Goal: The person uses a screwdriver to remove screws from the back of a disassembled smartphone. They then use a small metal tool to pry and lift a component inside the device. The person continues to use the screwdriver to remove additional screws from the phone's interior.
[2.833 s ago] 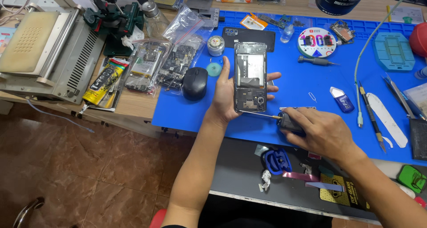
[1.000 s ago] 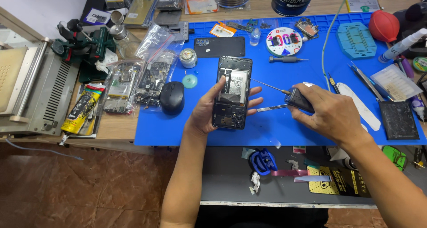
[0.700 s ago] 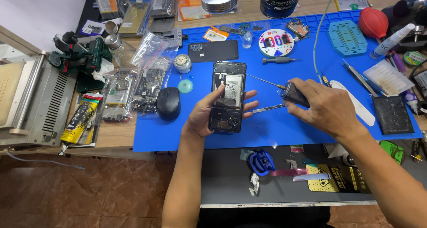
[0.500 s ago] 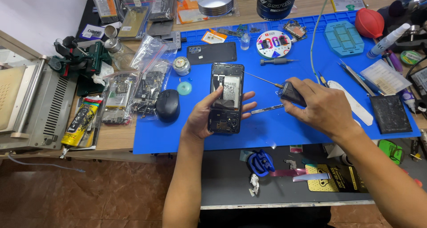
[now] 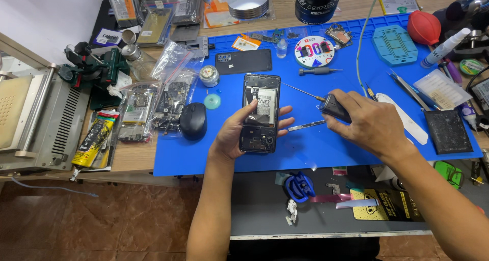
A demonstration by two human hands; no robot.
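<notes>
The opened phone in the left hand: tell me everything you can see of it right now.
The opened phone is a black rectangular handset with its back cover off, showing a dark frame, a pale battery panel in the upper middle and small dark parts above and below. It is held upright, lengthwise away from the person, above the blue mat. The left hand grips it from the left, thumb across the battery, fingertips showing past its right edge. Nothing else touches it.

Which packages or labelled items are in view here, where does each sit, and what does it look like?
Clear bags: left of the blue mat, crinkled, holding circuit boards.
Yellow tube: left desk edge, yellow and black, lying flat.
Round sticker disc: mat's far side, white with coloured blocks.
Yellow card: lower shelf, yellow and black.
</notes>
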